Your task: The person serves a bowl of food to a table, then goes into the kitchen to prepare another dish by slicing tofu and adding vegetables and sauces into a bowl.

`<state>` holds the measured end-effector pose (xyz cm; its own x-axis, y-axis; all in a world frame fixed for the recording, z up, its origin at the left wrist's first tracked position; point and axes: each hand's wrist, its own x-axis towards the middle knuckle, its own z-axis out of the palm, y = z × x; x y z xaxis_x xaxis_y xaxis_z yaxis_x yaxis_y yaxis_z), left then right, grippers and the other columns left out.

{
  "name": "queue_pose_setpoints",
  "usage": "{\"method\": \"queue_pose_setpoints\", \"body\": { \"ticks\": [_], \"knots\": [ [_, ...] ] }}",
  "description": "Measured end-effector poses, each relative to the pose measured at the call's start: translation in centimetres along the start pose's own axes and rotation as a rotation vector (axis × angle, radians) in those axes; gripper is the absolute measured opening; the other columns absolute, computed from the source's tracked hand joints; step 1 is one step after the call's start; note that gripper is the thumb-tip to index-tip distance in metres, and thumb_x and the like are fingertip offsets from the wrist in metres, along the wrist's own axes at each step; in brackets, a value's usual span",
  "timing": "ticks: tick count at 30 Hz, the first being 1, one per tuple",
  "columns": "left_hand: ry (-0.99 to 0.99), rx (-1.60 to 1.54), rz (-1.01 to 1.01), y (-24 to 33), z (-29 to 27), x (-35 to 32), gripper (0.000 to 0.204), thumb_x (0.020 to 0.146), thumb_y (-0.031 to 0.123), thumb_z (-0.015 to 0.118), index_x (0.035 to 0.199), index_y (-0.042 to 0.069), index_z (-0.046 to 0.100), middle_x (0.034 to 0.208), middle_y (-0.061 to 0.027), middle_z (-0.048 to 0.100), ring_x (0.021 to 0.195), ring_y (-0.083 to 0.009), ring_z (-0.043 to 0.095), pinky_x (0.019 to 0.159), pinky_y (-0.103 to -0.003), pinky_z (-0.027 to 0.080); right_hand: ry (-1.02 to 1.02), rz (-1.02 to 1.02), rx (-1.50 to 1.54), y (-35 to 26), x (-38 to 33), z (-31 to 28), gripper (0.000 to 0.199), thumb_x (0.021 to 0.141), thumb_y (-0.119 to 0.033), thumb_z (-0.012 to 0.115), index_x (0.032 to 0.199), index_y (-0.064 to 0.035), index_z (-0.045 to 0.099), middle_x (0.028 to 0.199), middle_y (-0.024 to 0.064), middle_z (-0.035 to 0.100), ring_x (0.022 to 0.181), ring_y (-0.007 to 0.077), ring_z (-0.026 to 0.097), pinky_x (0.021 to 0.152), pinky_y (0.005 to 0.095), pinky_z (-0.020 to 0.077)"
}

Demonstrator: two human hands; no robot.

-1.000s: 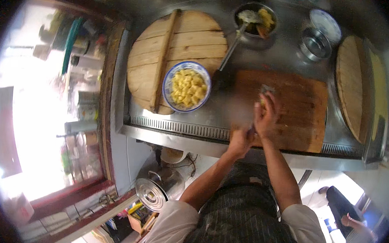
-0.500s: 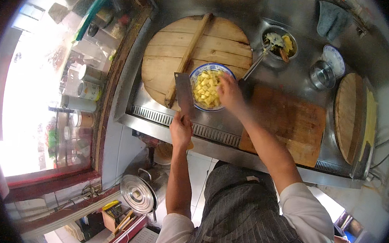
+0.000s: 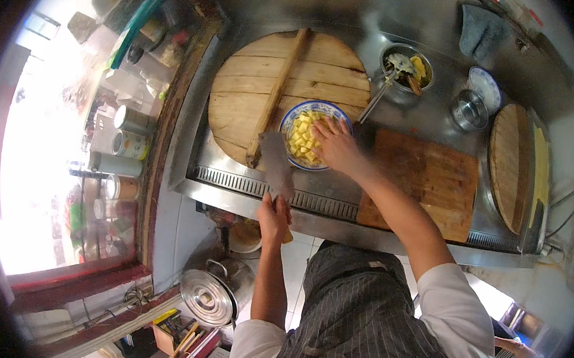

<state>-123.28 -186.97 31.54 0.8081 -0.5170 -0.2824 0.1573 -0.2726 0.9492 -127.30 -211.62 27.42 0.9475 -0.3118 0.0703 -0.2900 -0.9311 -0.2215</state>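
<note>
Where the steel counter (image 3: 434, 117) carries a round wooden lid (image 3: 250, 80) and, to its right, a brown cutting board (image 3: 426, 182), a blue-and-white bowl (image 3: 305, 107) stands by the lid's near right edge. A cleaver (image 3: 277, 165), blade just beside the bowl, is gripped by the left hand (image 3: 273, 221). The right hand (image 3: 337, 148) spreads wide over yellow cubes (image 3: 300, 132) inside the bowl; contact is unclear.
</note>
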Motion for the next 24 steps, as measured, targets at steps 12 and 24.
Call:
{"method": "queue_pose_setpoints", "body": {
  "ticks": [12, 24],
  "knots": [
    [-0.319, 0.892, 0.265, -6.9, 11.3, -8.6, 0.019, 0.085, 0.014, 0.055, 0.1, 0.006, 0.048, 0.093, -0.0227, 0.056, 0.082, -0.0421, 0.057, 0.067, -0.05, 0.046, -0.204, 0.746, 1.864, 4.6, -4.3, -1.1, 0.062, 0.084, -0.007, 0.058, 0.137, -0.0053, 0.025, 0.12, 0.0166, 0.052, 0.102, 0.0301, 0.059, 0.079, 0.0514, 0.0539],
    [0.077, 0.442, 0.293, -11.7, 18.1, -10.6, 0.037, 0.079, 0.013, 0.063, 0.114, 0.005, 0.054, 0.116, -0.015, 0.053, 0.106, -0.0318, 0.05, 0.089, -0.042, 0.043, -0.237, 0.434, 1.582, 0.4, -8.1, -2.6, 0.056, 0.085, -0.003, 0.049, 0.135, -0.0055, 0.023, 0.127, 0.0201, 0.044, 0.102, 0.0342, 0.058, 0.06, 0.0412, 0.0617]
  ]
}}
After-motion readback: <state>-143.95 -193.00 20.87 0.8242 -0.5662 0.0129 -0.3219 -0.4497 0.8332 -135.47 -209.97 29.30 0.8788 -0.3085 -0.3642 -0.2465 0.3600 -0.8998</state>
